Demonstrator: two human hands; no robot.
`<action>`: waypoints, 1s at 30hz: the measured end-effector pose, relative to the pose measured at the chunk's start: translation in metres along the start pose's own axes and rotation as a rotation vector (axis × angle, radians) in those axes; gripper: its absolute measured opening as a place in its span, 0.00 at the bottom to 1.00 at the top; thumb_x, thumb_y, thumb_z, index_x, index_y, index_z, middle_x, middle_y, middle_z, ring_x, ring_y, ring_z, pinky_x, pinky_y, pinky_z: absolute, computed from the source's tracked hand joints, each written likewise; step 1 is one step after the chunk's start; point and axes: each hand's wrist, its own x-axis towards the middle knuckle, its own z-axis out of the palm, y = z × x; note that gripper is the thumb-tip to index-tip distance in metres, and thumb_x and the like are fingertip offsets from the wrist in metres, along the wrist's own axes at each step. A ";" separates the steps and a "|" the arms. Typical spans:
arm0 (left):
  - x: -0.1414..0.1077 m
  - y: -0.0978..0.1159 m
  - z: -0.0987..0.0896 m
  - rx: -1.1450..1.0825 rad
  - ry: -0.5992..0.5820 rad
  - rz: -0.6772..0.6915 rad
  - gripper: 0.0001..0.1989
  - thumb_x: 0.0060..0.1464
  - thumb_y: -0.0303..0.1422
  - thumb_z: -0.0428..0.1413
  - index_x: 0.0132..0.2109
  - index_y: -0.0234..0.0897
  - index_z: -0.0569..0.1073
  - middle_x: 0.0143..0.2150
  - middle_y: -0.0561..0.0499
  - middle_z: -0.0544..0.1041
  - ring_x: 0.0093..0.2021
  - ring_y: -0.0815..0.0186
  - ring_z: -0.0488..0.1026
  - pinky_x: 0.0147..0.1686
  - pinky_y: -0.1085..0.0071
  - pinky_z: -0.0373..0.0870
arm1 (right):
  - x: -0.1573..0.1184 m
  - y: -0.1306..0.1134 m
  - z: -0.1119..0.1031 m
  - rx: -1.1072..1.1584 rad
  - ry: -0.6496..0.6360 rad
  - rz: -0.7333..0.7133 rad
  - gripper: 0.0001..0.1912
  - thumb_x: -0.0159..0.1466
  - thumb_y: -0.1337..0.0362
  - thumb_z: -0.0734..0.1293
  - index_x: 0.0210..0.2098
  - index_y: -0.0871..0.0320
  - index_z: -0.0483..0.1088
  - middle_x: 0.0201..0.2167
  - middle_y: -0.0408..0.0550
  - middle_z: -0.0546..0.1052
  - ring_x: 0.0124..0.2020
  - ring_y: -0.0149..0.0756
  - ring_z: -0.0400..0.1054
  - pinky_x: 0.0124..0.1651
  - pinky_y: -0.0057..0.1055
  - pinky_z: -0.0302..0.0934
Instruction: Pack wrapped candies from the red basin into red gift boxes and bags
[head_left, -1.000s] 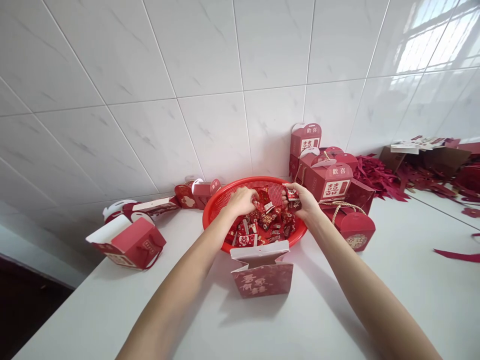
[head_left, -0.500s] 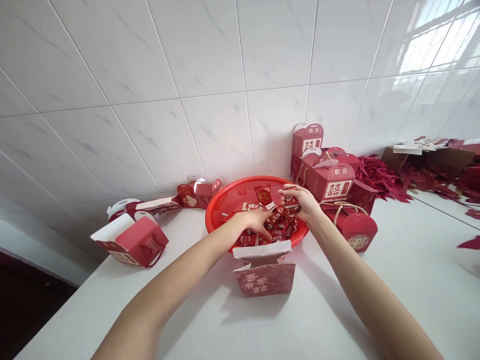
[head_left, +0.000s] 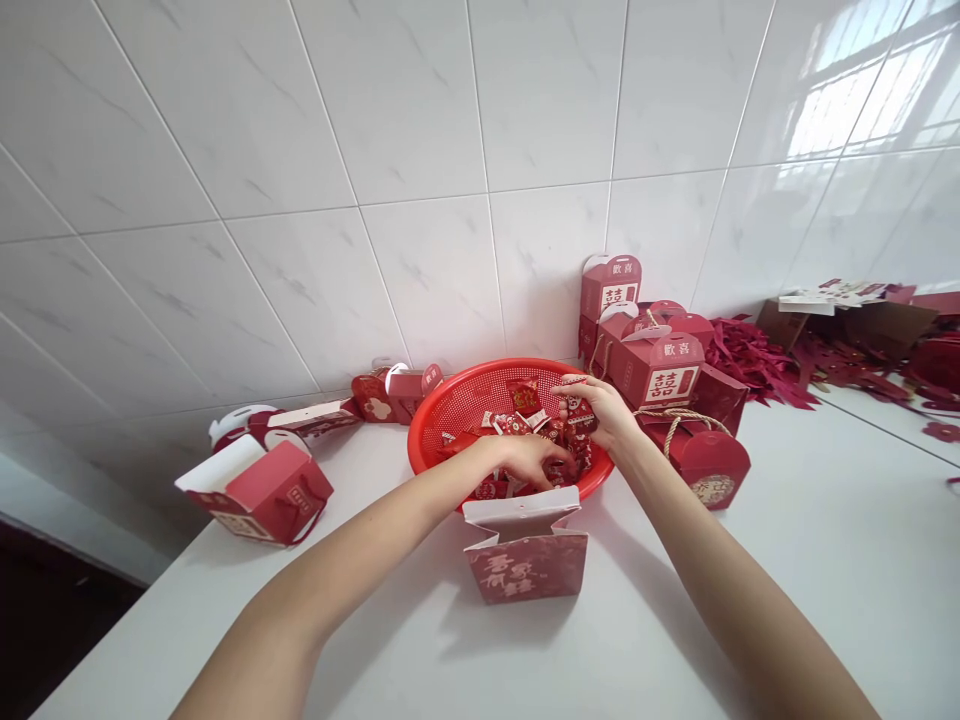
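Note:
A red plastic basket [head_left: 435,425] with a perforated wall holds many red-wrapped candies [head_left: 527,396]. Down among the candies, my left hand [head_left: 529,458] curls its fingers around some red-wrapped ones; its fingertips are partly hidden. My right hand [head_left: 604,408] is at the basket's right side, closed on a red-wrapped candy packet [head_left: 576,400] between thumb and fingers. Right in front of the basket, a small dark red paper gift box [head_left: 526,568] stands upright with its top open. Neither hand touches it.
Closed red gift boxes [head_left: 660,370] are stacked at the right, some with rope handles. An open red box [head_left: 274,490] stands at the left table edge. Behind it lie more boxes [head_left: 397,390]. Red shredded paper [head_left: 754,365] and a cardboard carton [head_left: 862,330] are farther right, along the tiled wall.
My left hand has moved slightly right within the basket, its fingers now curled in among the candies. My right hand stays at the basket's right side, the packet more visible.

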 end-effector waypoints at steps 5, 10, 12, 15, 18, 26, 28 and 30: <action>0.003 0.002 -0.005 0.063 -0.039 0.032 0.17 0.46 0.27 0.58 0.46 0.41 0.77 0.41 0.51 0.80 0.37 0.60 0.76 0.32 0.70 0.68 | 0.002 0.000 0.000 0.011 0.002 -0.010 0.15 0.41 0.75 0.75 0.26 0.57 0.69 0.16 0.39 0.72 0.16 0.29 0.65 0.16 0.24 0.61; 0.015 -0.002 -0.016 0.162 0.021 -0.038 0.05 0.48 0.34 0.62 0.34 0.40 0.78 0.32 0.53 0.79 0.32 0.62 0.74 0.33 0.69 0.68 | 0.004 0.001 -0.001 -0.002 0.000 -0.011 0.14 0.42 0.73 0.73 0.28 0.57 0.70 0.17 0.41 0.74 0.14 0.29 0.64 0.14 0.24 0.57; 0.018 -0.005 -0.019 0.190 0.059 -0.074 0.08 0.46 0.36 0.64 0.35 0.38 0.79 0.32 0.51 0.80 0.32 0.60 0.74 0.34 0.68 0.68 | 0.004 0.001 0.000 -0.007 0.001 -0.015 0.13 0.42 0.73 0.73 0.28 0.58 0.71 0.18 0.42 0.75 0.15 0.29 0.65 0.15 0.24 0.58; 0.019 -0.010 -0.021 0.174 0.123 -0.092 0.11 0.46 0.37 0.65 0.38 0.38 0.80 0.34 0.51 0.80 0.34 0.59 0.74 0.37 0.68 0.69 | 0.004 0.001 0.000 -0.011 0.006 -0.023 0.14 0.42 0.74 0.73 0.28 0.58 0.70 0.18 0.42 0.76 0.16 0.29 0.65 0.16 0.25 0.60; 0.014 -0.017 -0.022 0.105 0.163 -0.101 0.09 0.47 0.36 0.65 0.37 0.40 0.80 0.33 0.52 0.79 0.36 0.61 0.75 0.38 0.70 0.67 | 0.006 0.001 0.000 -0.016 0.009 -0.021 0.14 0.42 0.74 0.73 0.28 0.58 0.71 0.19 0.42 0.76 0.17 0.30 0.65 0.17 0.25 0.61; 0.001 -0.036 -0.037 -0.124 0.472 0.074 0.12 0.56 0.39 0.60 0.42 0.37 0.81 0.39 0.51 0.82 0.40 0.62 0.76 0.42 0.72 0.67 | 0.009 0.001 -0.001 -0.008 -0.006 -0.026 0.16 0.41 0.74 0.75 0.29 0.57 0.71 0.20 0.41 0.76 0.17 0.31 0.66 0.17 0.27 0.63; 0.000 -0.039 -0.038 -0.159 0.518 0.099 0.13 0.57 0.39 0.60 0.43 0.36 0.81 0.41 0.49 0.82 0.43 0.61 0.77 0.43 0.72 0.68 | 0.008 0.001 0.000 -0.015 -0.002 -0.024 0.16 0.41 0.74 0.75 0.28 0.57 0.71 0.19 0.41 0.76 0.17 0.31 0.67 0.17 0.27 0.64; 0.000 -0.040 -0.037 -0.176 0.537 0.106 0.13 0.57 0.39 0.59 0.43 0.35 0.81 0.42 0.48 0.82 0.43 0.61 0.77 0.44 0.72 0.68 | 0.006 0.001 0.000 -0.021 0.005 -0.028 0.15 0.41 0.75 0.75 0.28 0.57 0.72 0.20 0.42 0.77 0.17 0.31 0.67 0.17 0.27 0.64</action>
